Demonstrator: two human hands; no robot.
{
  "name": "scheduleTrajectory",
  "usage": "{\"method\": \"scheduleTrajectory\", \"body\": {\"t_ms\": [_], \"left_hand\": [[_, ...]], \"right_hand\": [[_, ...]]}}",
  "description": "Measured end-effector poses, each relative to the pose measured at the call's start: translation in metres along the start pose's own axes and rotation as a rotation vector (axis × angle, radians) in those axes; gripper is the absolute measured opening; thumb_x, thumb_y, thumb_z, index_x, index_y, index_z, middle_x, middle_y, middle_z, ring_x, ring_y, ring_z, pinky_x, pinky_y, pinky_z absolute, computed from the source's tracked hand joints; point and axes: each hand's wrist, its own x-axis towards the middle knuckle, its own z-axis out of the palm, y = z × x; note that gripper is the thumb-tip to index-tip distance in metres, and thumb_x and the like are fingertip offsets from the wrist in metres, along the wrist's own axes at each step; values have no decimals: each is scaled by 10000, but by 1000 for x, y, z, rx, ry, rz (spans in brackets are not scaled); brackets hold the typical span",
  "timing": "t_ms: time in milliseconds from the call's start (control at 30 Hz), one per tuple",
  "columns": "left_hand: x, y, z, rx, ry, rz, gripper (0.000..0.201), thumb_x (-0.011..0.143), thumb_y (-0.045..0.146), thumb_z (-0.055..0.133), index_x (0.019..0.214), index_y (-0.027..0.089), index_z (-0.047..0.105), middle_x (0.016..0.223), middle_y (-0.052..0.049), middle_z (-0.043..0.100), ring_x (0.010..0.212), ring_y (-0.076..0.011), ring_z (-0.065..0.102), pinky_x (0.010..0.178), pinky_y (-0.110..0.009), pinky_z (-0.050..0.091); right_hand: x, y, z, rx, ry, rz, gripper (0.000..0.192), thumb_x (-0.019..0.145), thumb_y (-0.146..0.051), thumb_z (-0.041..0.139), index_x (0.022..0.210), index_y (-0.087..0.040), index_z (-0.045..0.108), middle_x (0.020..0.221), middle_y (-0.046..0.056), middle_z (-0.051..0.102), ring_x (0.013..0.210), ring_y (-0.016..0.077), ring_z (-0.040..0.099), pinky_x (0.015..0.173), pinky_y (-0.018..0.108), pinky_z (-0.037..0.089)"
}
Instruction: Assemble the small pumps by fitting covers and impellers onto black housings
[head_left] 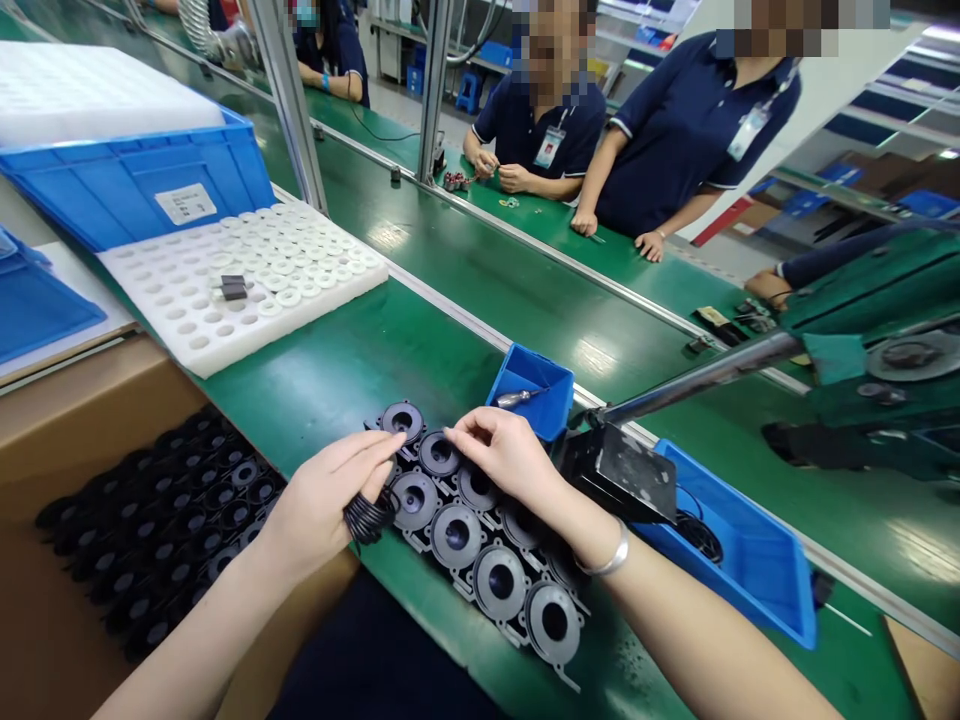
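Several round black plastic housings (456, 537) with open centres stand in two rows on the green bench, close in front of me. My left hand (330, 490) is closed round a bundle of thin black rings (369, 516), which look like rubber. Its thumb and forefinger tips meet at the edge of the far-left housing (403, 422). Over the second housing in the far row, my right hand (506, 450) has its thumb and forefinger pinched together near the rim. Whatever lies between those right fingertips is too small to make out.
A white foam tray (225, 345) with pale rings lies left, before a blue crate (135, 190). A cardboard box (45, 640) holds more housings. Right are a small blue bin (551, 415) with a screwdriver, a green machine (885, 310) and a blue tray (772, 570). Co-workers sit and stand opposite.
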Motion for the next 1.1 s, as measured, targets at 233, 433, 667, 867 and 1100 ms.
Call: {"method": "scheduleTrajectory", "body": {"t_ms": [233, 433, 667, 867, 1100], "left_hand": [[8, -3, 16, 99, -275, 266, 355, 983, 116, 498, 1323, 79, 592, 1358, -125, 658, 1320, -193, 581, 1188, -402, 446], [7, -2, 15, 196, -366, 297, 359, 980, 113, 473, 1314, 86, 604, 1404, -128, 626, 1398, -229, 505, 1210, -438, 412], [10, 4, 15, 255, -430, 303, 406, 978, 92, 400, 1330, 65, 599, 1414, -151, 615, 1389, -303, 512, 1138, -505, 484], [9, 4, 16, 281, -462, 313, 433, 969, 67, 370, 1342, 59, 589, 1429, -156, 602, 1408, -293, 492, 1159, -489, 466], [2, 1, 18, 287, -548, 262, 513, 910, 10, 382, 1392, 72, 547, 1520, -160, 509, 1502, -279, 348, 1234, -481, 362]], "right_hand": [[5, 10, 6, -149, -7, -84, 176, 926, -269, 642, 782, -168, 652, 777, 18, 664, 695, 127, 575, 648, 252, 418], [4, 17, 3, -344, -46, -408, 204, 1014, -236, 494, 1131, -191, 655, 971, 63, 645, 823, 147, 585, 715, 265, 442], [1, 13, -20, -662, -156, -636, 294, 1024, -191, 400, 1139, -138, 665, 1003, 113, 625, 814, 185, 525, 698, 320, 414], [-8, 10, -35, -728, -242, -804, 272, 995, -199, 438, 984, -90, 686, 840, 89, 603, 780, 210, 497, 708, 349, 423], [-23, 18, -28, -458, -155, -716, 232, 934, -142, 482, 1000, -111, 702, 961, 114, 668, 864, 193, 580, 813, 339, 488]]}}
